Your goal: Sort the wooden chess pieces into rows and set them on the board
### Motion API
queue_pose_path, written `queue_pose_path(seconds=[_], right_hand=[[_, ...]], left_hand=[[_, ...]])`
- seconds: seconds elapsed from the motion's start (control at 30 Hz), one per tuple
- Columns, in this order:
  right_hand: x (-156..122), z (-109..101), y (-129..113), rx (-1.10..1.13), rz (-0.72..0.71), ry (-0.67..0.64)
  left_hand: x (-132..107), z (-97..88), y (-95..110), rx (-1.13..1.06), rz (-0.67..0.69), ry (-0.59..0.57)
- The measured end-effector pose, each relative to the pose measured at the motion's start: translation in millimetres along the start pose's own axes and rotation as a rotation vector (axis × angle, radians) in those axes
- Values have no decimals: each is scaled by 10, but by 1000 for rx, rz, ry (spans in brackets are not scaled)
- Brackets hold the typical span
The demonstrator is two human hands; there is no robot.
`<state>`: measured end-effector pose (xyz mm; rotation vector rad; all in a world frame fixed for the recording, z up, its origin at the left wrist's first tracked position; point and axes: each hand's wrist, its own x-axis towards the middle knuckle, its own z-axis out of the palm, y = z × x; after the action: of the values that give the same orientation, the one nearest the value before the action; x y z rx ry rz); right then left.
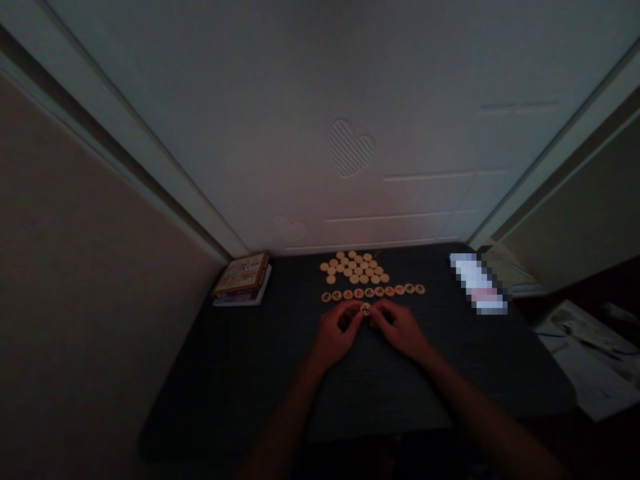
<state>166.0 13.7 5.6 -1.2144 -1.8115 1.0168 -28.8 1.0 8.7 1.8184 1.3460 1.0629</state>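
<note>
Angling inward, left hand (339, 328) and right hand (399, 325) curl; their grip clamps one disc (366, 309).

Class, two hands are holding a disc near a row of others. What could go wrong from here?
The held disc is pinched at its edges between the left hand and right hand, so it might slip.
The row lies just beyond both hands; a brush could knock it crooked.
The light is dim, so marks might be misread.

There are twenty-one face-down Chinese chess pieces (364, 265), ten lined-up pieces (369, 293), one held piece (366, 309), two hands (337, 333), two embossed hearts (351, 148) and at least two books (243, 273).
</note>
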Motion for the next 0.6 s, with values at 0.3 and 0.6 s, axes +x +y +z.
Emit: queue_pose_path(seconds=[0.3, 0.6], right_hand=[[-1, 9, 1, -70, -24, -6], [-1, 18, 8, -79, -54, -26]], left_hand=[[9, 17, -2, -5, -21, -8], [22, 4, 9, -15, -44, -58]])
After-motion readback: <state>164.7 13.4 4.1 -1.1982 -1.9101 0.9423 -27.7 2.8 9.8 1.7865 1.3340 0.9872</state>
